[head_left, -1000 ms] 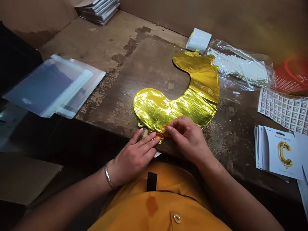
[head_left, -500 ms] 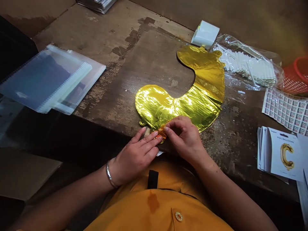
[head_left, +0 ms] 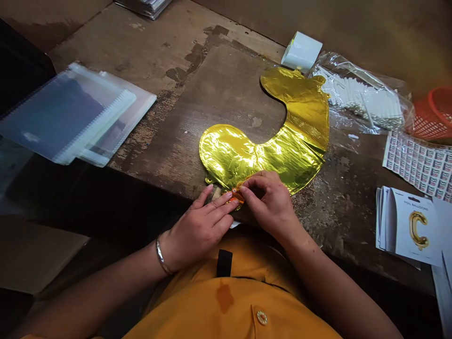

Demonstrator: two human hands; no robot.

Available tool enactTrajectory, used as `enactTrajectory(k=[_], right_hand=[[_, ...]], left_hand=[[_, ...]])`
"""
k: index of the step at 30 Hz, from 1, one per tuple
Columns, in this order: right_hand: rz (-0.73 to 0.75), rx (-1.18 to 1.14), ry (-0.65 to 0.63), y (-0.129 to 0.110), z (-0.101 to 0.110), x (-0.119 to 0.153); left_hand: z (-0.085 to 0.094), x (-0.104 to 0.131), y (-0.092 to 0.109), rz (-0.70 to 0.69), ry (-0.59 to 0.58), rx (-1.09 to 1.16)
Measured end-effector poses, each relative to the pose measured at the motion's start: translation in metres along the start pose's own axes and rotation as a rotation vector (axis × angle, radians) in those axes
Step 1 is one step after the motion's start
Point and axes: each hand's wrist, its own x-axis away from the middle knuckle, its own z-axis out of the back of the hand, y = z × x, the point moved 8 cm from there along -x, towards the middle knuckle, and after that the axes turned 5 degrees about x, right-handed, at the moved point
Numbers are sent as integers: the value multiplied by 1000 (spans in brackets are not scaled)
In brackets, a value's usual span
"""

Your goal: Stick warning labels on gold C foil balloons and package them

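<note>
head view shows me bagged white sticks (head_left: pixel 367 104) behind the gold balloon (head_left: pixel 278 155); at its near edge, left hand (head_left: pixel 205 223) lies flat, right hand (head_left: pixel 270 200) pinches orange foil (head_left: pixel 238 192).

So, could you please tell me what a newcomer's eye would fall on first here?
Probably the shiny gold balloon, lying on the dark table with the left hand and right hand at its near edge. Next might come the red basket at the picture's right edge, then the cards showing a gold C, nearer on that same side.
</note>
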Motion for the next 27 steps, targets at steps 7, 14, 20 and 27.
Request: enactTrajectory(k=[7,14,20,27], right_hand=[[-22,61,80,0,1,2],[-42,126,106,-5,0,4],[17,352,236,-7,9,7],[472,198,-17,-32,1,31]], left_hand=[[0,-1,0,12,3,6],[-1,0,1,0,1,-17],[-1,0,-1,39,16,29],[5,0,-9,65,-17,142]])
